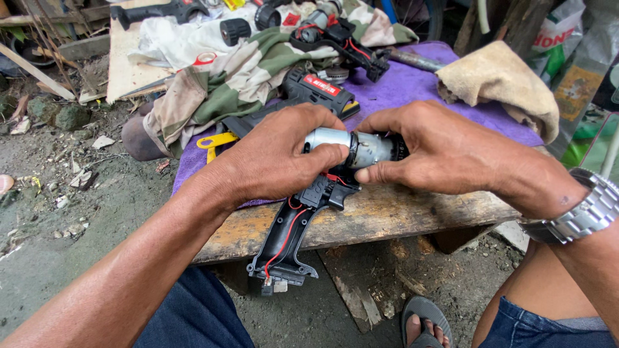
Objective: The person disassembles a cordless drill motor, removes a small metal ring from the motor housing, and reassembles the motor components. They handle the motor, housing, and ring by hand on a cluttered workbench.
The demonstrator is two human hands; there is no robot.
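Observation:
My left hand (277, 158) and my right hand (438, 151) both grip a silver cylindrical motor (351, 147) seated in an opened black drill housing half (293, 235). Red wires run down the housing's handle, which hangs over the front edge of a low wooden bench (387, 219). My left thumb and fingers pinch the motor's left end; my right fingers wrap its right end. A metal watch (583, 212) sits on my right wrist.
A purple cloth (419, 87) covers the bench, with a camouflage cloth (238, 77), another opened drill (338, 42), a black battery pack (319, 90), a yellow-handled tool (216, 140) and a tan rag (500, 80). Dirt ground lies left; my sandalled foot (425, 322) is below.

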